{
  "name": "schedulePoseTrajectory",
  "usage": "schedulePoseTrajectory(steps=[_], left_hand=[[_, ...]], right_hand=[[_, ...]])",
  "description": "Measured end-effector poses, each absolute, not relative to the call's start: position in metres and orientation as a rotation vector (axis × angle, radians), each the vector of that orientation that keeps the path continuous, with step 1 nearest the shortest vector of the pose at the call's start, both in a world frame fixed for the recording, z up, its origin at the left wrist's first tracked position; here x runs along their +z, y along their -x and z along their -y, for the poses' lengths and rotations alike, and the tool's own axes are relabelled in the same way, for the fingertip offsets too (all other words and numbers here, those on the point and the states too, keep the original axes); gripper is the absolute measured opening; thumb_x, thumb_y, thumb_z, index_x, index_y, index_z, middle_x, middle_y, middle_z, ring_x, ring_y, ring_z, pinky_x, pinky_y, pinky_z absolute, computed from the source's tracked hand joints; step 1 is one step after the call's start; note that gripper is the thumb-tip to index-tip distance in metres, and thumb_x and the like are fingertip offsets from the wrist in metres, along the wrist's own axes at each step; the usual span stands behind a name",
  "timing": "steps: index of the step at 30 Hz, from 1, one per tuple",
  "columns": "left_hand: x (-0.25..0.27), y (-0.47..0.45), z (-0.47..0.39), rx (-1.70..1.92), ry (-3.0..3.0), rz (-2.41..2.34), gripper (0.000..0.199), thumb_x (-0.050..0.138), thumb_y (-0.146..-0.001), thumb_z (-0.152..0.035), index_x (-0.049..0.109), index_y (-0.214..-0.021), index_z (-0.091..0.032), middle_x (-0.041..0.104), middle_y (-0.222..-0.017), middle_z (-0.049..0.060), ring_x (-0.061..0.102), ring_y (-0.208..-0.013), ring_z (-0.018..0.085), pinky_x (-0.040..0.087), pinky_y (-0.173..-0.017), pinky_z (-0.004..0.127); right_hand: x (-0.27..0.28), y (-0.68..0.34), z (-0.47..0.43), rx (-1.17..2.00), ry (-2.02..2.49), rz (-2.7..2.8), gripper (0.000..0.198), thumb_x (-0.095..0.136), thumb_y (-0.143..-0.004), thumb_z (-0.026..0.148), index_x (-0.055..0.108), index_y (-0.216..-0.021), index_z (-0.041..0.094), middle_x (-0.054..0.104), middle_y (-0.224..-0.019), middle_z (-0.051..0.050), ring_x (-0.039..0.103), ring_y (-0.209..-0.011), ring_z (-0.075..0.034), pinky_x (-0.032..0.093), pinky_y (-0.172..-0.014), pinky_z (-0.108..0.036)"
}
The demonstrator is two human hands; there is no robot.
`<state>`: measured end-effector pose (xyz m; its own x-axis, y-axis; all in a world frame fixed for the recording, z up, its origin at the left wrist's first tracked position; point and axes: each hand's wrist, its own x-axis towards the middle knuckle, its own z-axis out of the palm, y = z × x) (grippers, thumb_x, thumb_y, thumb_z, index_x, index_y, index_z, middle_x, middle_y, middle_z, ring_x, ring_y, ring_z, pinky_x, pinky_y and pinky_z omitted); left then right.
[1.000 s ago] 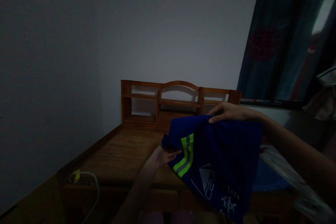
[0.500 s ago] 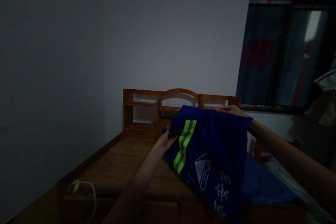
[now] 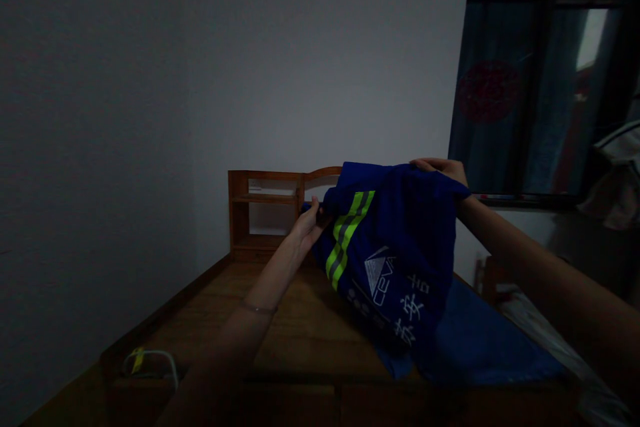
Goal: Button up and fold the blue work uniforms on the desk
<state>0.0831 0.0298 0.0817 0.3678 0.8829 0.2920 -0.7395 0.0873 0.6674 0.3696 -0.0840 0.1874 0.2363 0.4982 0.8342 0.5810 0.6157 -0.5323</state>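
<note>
A dark blue work garment (image 3: 385,233) hangs in the air between my two hands. It carries a yellow-green and grey reflective stripe, a white CEVA logo and white lettering. My left hand (image 3: 309,227) grips its left edge, where the cloth is bunched, with the thumb pointing up. At the upper right, my right hand (image 3: 445,168) holds the top edge, its fingers partly behind the cloth. Below lies a flat blue sheet of material (image 3: 490,340) on the wooden bed platform (image 3: 220,320); the garment's lower part hangs just in front of it.
A wooden headboard with shelves (image 3: 265,240) stands against the white wall (image 3: 320,67). A pale cable with a yellow tag (image 3: 137,359) lies at the platform's near left corner. Clear plastic wrapping (image 3: 540,327) is at the right, below a dark window (image 3: 530,100).
Both hands have risen, lifting the garment higher. Its lower end has come up and swung slightly left, showing more of the blue sheet beneath.
</note>
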Motion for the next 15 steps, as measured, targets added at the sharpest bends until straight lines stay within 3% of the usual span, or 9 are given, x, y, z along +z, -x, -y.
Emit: schedulePoseTrajectory(steps=[5,11,13,15], left_hand=[[0.069,-0.083,-0.033,1.269,-0.868,-0.247,0.039,0.06,-0.078,-0.049,0.051,-0.063,-0.014,0.054,-0.055,0.0,0.055,-0.057,0.01,0.051,-0.07,0.024],[0.048,-0.077,-0.039,1.266,-0.991,-0.243,0.039,0.07,-0.07,-0.045,0.052,-0.063,-0.011,0.054,-0.056,-0.001,0.052,-0.056,0.008,0.048,-0.068,0.023],[0.043,-0.073,-0.035,1.215,-1.094,-0.246,0.036,0.07,-0.071,-0.044,0.058,-0.071,-0.01,0.06,-0.066,0.004,0.056,-0.064,0.01,0.048,-0.069,0.022],[0.038,-0.069,-0.029,1.151,-1.232,-0.263,0.035,0.068,-0.073,-0.042,0.063,-0.091,-0.012,0.065,-0.089,0.008,0.061,-0.078,0.014,0.049,-0.072,0.024]], right_hand=[[0.187,-0.364,0.081,-0.097,0.979,1.389,0.038,0.064,-0.074,0.043,0.07,-0.095,0.012,0.07,-0.092,-0.008,0.064,-0.083,-0.02,0.051,-0.072,-0.028],[0.176,-0.368,0.069,-0.158,1.012,1.355,0.035,0.064,-0.074,0.043,0.071,-0.093,0.015,0.07,-0.091,-0.006,0.064,-0.082,-0.021,0.051,-0.071,-0.029],[0.172,-0.373,0.063,-0.198,1.021,1.353,0.036,0.063,-0.075,0.044,0.071,-0.094,0.014,0.07,-0.091,-0.007,0.064,-0.082,-0.021,0.051,-0.072,-0.03],[0.168,-0.376,0.057,-0.24,1.054,1.351,0.038,0.061,-0.076,0.045,0.071,-0.094,0.013,0.07,-0.09,-0.007,0.064,-0.082,-0.022,0.05,-0.071,-0.03]])
